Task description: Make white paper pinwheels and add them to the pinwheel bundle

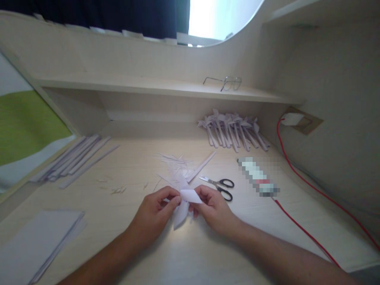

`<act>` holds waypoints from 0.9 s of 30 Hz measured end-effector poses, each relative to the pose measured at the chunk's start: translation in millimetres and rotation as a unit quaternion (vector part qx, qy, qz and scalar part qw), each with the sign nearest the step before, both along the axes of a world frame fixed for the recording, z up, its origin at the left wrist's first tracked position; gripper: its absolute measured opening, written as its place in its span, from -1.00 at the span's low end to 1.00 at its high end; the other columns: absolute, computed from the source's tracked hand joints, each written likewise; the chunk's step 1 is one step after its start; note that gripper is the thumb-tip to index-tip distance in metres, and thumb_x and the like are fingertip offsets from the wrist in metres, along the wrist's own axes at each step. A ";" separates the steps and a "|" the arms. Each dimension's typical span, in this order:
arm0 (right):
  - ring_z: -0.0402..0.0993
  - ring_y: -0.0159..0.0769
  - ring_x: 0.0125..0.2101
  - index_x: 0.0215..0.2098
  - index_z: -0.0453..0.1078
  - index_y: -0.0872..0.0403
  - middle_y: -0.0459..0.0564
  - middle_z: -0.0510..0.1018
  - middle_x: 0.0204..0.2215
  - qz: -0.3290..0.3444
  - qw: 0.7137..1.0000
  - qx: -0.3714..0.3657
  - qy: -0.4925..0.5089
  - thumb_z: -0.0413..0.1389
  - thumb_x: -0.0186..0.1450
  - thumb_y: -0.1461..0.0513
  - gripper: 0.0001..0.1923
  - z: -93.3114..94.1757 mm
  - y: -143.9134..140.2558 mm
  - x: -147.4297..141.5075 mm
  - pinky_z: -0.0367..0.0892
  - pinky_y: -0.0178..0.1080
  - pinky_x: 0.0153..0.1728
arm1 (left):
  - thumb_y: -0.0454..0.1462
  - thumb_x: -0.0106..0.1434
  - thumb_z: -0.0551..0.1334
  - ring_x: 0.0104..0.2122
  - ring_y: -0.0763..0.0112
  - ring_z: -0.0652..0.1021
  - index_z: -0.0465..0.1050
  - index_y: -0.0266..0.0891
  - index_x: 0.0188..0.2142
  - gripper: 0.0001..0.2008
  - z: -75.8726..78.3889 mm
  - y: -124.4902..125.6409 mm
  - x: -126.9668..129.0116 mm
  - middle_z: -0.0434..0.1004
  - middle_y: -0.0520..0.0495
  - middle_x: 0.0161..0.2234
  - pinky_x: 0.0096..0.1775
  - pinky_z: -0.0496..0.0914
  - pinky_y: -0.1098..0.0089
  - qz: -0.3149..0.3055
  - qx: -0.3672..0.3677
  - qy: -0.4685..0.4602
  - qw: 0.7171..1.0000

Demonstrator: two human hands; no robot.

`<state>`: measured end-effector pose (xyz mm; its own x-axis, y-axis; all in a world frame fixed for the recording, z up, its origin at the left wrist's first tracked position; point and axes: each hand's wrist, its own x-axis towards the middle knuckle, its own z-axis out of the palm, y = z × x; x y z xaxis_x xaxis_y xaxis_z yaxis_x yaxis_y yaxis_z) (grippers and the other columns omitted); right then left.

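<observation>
Both hands, left hand (157,208) and right hand (212,208), pinch a folded paper piece (186,200), grips clamped, near scissors (221,186).

Bare pale wooden desk (124,237) lies open in front of the hands and to their left. Just right, black-handled steel scissors (218,184) and a red cable (303,231) block the way. Behind, thin white paper scraps (175,162) clutter the surface; a stack of white sheets (38,241) fills the near-left corner.

Folded piece (186,196) was matt white paper; desk (133,237) pale smooth wood laminate; scissors (219,186) shiny metal blades, black plastic handles; cable (299,227) glossy red.
</observation>
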<state>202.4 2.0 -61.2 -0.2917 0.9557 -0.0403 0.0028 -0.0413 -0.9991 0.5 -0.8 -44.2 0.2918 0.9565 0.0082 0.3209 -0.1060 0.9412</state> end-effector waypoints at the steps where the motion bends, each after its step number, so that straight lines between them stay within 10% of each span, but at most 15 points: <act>1: 0.44 -0.38 -0.47 -0.36 0.45 0.10 -0.12 0.54 -0.49 -0.002 1.000 -0.001 0.001 0.20 0.23 0.28 -0.98 -0.6 0.0 -0.1 0.33 -0.33 -0.43 | -0.11 0.36 0.22 -0.34 0.31 0.55 0.59 -0.20 -0.28 -0.75 0.0 0.2 0.3 0.61 -0.01 -0.36 -0.26 0.37 0.37 -0.003 0.001 -0.001 1.000; 27: 0.38 -0.39 -0.50 -0.38 0.43 0.11 -0.11 0.51 -0.50 0.006 0.998 0.025 -0.051 0.18 0.31 0.20 -0.85 1.7 -0.7 -0.2 0.28 -0.33 -0.44 | -0.16 0.36 0.24 -0.36 0.35 0.53 0.59 -0.21 -0.33 -0.78 -5.0 -1.8 2.7 0.60 0.00 -0.40 -0.27 0.37 0.38 -0.001 -0.003 -0.030 1.000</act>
